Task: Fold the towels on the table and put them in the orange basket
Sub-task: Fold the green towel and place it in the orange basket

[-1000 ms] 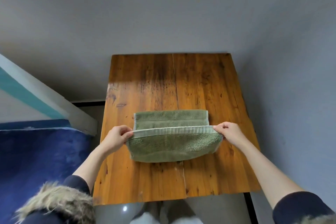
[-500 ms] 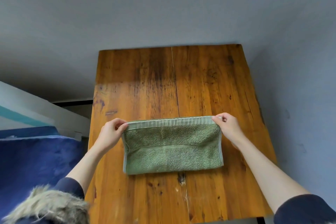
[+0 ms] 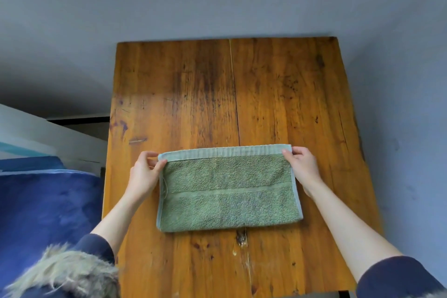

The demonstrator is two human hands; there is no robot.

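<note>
A green towel (image 3: 228, 189) lies folded in half on the wooden table (image 3: 217, 92), its pale hemmed edge along the far side. My left hand (image 3: 144, 174) pinches the towel's far left corner between thumb and fingers. At the far right corner, my right hand (image 3: 301, 164) pinches the hem the same way. Both hands rest at table level. No orange basket is in view.
The table's far half is bare wood, with a grey wall behind and to the right. On the left stands a blue upholstered piece (image 3: 46, 208) with a white and teal panel (image 3: 29, 133) beyond it.
Both hands carried the towel's near hem up and over to the far edge, finishing the fold, and laid it flat. The camera has tilted down toward the table.
</note>
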